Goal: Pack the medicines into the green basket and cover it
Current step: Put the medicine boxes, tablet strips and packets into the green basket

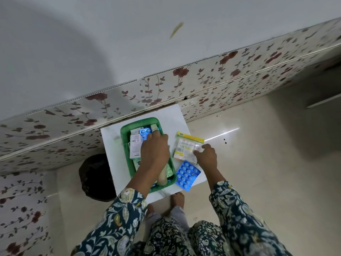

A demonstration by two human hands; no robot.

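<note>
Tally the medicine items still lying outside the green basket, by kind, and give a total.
Blue blister strip: 1, on the white board beside the green basket
Clear packet with yellow header: 1, under the right hand
Total: 2
The left hand is over the basket.

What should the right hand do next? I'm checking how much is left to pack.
Probably lift the clear yellow-topped packet under the right hand into the green basket; it and the blue blister strip lie outside on the white board.
</note>
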